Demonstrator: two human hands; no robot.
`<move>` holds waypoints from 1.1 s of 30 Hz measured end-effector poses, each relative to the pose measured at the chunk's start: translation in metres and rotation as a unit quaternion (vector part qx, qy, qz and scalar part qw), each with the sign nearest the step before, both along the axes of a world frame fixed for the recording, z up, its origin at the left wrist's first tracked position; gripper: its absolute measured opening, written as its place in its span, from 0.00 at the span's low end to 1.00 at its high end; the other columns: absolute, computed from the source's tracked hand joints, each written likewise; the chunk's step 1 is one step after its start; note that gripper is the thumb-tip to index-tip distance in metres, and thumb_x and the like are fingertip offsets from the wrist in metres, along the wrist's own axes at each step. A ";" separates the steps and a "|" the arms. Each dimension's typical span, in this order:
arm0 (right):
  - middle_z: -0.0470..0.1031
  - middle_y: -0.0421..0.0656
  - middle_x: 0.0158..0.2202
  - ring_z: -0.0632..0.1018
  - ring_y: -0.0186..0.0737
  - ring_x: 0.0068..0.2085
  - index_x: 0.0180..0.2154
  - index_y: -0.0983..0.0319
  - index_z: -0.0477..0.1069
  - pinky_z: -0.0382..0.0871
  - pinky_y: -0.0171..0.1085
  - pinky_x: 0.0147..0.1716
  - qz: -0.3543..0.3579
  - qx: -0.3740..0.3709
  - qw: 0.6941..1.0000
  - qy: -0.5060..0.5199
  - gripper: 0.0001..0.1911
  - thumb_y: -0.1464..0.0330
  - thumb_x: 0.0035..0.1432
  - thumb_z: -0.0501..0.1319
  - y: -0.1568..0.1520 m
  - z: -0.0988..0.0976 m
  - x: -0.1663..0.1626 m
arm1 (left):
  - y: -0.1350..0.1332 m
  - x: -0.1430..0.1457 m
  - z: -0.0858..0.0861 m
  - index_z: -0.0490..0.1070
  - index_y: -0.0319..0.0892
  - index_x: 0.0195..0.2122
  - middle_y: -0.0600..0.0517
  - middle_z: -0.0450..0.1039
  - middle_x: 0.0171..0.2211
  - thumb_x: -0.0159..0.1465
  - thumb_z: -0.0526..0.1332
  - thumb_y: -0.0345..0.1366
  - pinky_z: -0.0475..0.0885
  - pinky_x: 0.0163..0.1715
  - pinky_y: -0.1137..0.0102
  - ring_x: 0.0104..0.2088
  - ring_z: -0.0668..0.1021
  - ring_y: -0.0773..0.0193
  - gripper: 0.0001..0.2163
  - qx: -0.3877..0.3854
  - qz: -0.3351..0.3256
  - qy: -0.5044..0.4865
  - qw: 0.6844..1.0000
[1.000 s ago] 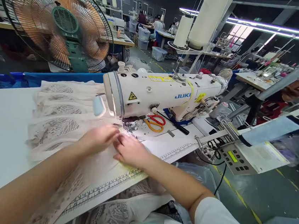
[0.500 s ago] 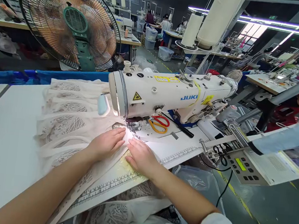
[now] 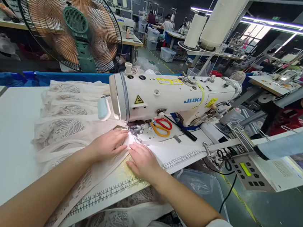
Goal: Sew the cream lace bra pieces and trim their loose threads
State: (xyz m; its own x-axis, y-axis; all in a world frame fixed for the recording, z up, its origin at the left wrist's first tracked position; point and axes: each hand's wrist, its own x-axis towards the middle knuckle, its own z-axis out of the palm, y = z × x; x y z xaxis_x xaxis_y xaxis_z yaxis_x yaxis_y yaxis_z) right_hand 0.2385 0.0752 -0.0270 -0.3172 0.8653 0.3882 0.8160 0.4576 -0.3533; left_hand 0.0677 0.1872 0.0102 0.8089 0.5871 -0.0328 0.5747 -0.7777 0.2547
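Note:
My left hand (image 3: 108,144) lies flat, fingers together, on a strip of pale lace fabric (image 3: 90,175) just in front of the presser foot (image 3: 136,130) of a white JUKI sewing machine (image 3: 169,95). My right hand (image 3: 143,160) rests flat beside it, pressing the same fabric onto the table's printed ruler (image 3: 116,191). The two hands' fingertips nearly meet near the needle. Finished lace pieces (image 3: 64,118) are stacked in overlapping rows to the left of the machine.
Red and orange scissors (image 3: 160,126) lie under the machine arm. A control panel (image 3: 248,172) sits at the right. A spinning fan (image 3: 69,21) stands behind the table at left. Two large thread cones (image 3: 221,19) rise behind the machine. People work at far tables.
Both hands have slid forward with the fabric toward the presser foot over the second; in the last half second they barely moved. The camera view shifted slightly.

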 end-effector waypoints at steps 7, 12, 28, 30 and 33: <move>0.72 0.53 0.52 0.69 0.46 0.56 0.45 0.66 0.71 0.62 0.46 0.57 -0.004 -0.005 1.000 0.000 0.15 0.64 0.59 0.57 0.001 0.003 0.001 | 0.000 0.001 0.001 0.68 0.39 0.52 0.40 0.66 0.58 0.63 0.48 0.47 0.66 0.55 0.57 0.57 0.68 0.51 0.23 0.017 -0.004 -0.007 1.000; 0.74 0.51 0.47 0.72 0.46 0.51 0.41 0.65 0.72 0.66 0.44 0.52 0.003 0.008 1.000 0.000 0.12 0.66 0.59 0.56 0.001 0.004 0.001 | -0.001 0.000 0.000 0.69 0.36 0.51 0.37 0.67 0.56 0.63 0.47 0.48 0.66 0.55 0.58 0.55 0.70 0.49 0.24 0.025 -0.006 -0.007 1.000; 0.75 0.48 0.45 0.72 0.43 0.51 0.38 0.62 0.72 0.65 0.43 0.51 -0.004 0.012 1.000 0.011 0.10 0.66 0.59 0.55 0.002 0.003 0.001 | 0.002 0.001 0.001 0.70 0.38 0.49 0.38 0.70 0.52 0.63 0.46 0.49 0.69 0.51 0.56 0.52 0.72 0.48 0.24 0.036 -0.013 -0.008 0.999; 0.75 0.49 0.45 0.72 0.43 0.51 0.38 0.63 0.72 0.66 0.43 0.50 -0.003 0.012 1.000 0.011 0.09 0.66 0.59 0.56 0.002 0.002 0.001 | 0.002 0.001 0.001 0.70 0.39 0.49 0.39 0.71 0.51 0.63 0.46 0.48 0.70 0.50 0.56 0.51 0.73 0.48 0.23 0.036 -0.018 -0.012 0.999; 0.74 0.50 0.46 0.71 0.44 0.51 0.38 0.63 0.71 0.66 0.43 0.50 -0.005 0.007 1.000 0.009 0.09 0.66 0.59 0.56 0.002 0.002 0.001 | 0.003 0.001 0.002 0.70 0.41 0.48 0.39 0.71 0.51 0.63 0.47 0.48 0.70 0.49 0.57 0.51 0.73 0.48 0.22 0.030 -0.023 -0.018 0.999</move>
